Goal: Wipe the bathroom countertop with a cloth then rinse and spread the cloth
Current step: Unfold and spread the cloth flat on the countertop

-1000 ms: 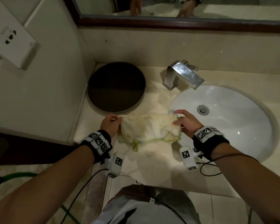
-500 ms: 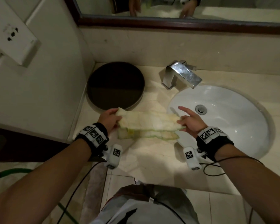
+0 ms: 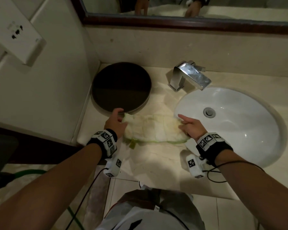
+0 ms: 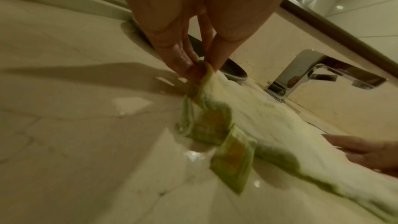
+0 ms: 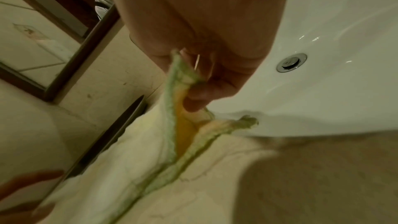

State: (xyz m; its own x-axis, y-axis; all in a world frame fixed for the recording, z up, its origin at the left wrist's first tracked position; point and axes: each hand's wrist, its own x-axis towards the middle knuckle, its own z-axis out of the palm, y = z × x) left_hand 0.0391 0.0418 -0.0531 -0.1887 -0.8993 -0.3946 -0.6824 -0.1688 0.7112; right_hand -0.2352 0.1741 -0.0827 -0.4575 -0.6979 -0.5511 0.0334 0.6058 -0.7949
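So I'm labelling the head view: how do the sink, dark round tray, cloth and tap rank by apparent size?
1. Sink, clearly largest.
2. Tray.
3. Cloth, close behind the tray and partly covered by both hands, so that order is unsure.
4. Tap, smallest.

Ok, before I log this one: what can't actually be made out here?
- Whether the cloth is wet: dim light in every view.
- Its underside and the countertop beneath: covered by the cloth itself.
- The left hand fingertips, head view: hidden behind the hand; the left wrist view shows the pinch.
- The green tag: too blurred to read.
- The basin near edge: hidden by the right hand and forearm.
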